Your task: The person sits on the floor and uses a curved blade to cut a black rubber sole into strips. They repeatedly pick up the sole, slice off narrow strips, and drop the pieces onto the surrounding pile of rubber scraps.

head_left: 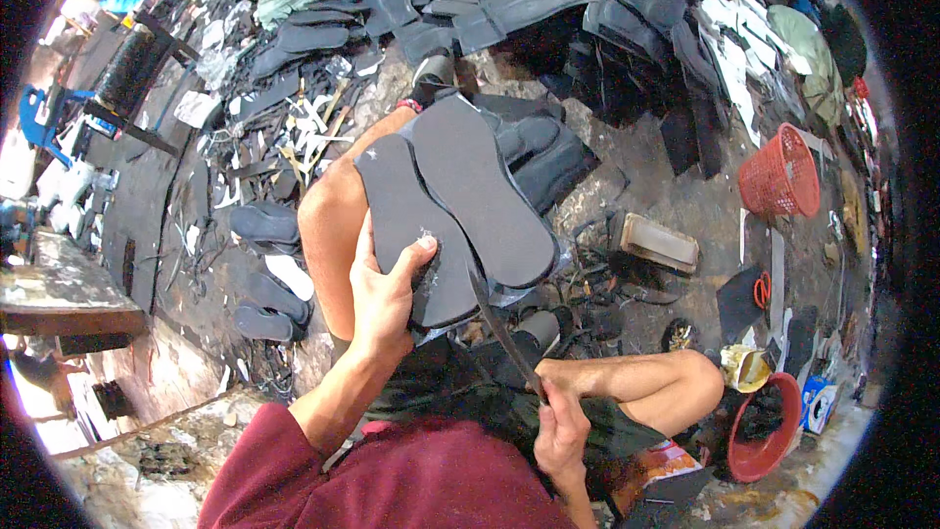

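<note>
"Where are the pieces from where you stand?"

"In front of the seated person in the maroon top (441, 475), beside the bare, bent left knee (328, 216): two flat, matt, dark-grey, sole-shaped sheets (480, 186), side by side with a narrow dark gap between."

"And the grip?"

"The left hand (380, 286) grasps the left-hand sheet near its lower end, thumb pressed on the face, fingers mostly hidden beneath. The right hand (561, 426) is closed round the near end of a long, thin, dark, curved strip (509, 343). Blade or offcut, I can't tell. Its far end reaches that gap."

"Heavy stuff, would you say?"

"I'd judge it light, some foam or rubber, firm enough to lie flat but ready to bend. The faces look dry, so probably not slippery. It hardly seems fragile, though the thin edges might nick."

"Where would you take hold?"

"At the broad end, thumb on top, fingers spread underneath. Pinched at the narrow waist, it would likely flop. I'd mind my fingertips near the gap."
</note>
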The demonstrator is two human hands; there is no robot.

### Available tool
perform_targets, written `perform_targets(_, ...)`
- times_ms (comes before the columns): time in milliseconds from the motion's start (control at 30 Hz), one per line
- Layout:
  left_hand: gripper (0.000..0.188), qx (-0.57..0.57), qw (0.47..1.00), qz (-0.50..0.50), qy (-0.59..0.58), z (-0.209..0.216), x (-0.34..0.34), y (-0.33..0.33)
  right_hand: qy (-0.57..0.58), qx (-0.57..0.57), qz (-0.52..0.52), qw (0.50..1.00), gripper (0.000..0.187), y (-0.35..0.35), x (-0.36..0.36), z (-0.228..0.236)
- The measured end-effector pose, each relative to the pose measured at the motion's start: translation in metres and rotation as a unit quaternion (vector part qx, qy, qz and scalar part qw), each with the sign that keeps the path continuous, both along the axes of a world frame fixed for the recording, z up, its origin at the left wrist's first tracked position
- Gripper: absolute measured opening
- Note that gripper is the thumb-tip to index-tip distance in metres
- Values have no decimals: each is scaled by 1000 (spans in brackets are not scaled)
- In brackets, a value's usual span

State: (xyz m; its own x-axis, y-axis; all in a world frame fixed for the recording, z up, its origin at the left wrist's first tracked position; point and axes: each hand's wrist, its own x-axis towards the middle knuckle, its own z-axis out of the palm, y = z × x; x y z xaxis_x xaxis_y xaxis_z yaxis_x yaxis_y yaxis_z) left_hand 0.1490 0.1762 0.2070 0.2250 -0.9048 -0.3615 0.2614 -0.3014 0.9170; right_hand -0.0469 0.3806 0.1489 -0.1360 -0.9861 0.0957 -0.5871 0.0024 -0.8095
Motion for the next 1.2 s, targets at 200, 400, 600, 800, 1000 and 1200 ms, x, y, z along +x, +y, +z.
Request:
perform_targets(200, 85, 1, 1000, -18, 13, -15, 13, 9, -5, 2, 13, 1000, 32, -57, 28, -13)
perform_targets(400, 93, 2, 996, -82, -33, -17, 27, 12, 33, -51, 79, 995, 19, -97, 26, -36)
perform_targets(600, 95, 15, 994, -105, -17, -15, 26, 15, -370, 103, -13, 923, 37, -133, 49, -60)
perform_targets(800, 93, 9, 984, -173, -27, -21, 13, 31, -311, 73, 22, 947, 47, -245, 71, -45)
perform_targets(1000, 84, -48, 993, -99, 40, -32, 14, 46, -625, 137, 14, 768, 74, -179, 51, 10)
perform_targets(1200, 48, 22, 978, -150, 146, 0, 28, 16, -389, 86, 118, 910, 90, -93, 34, 12)
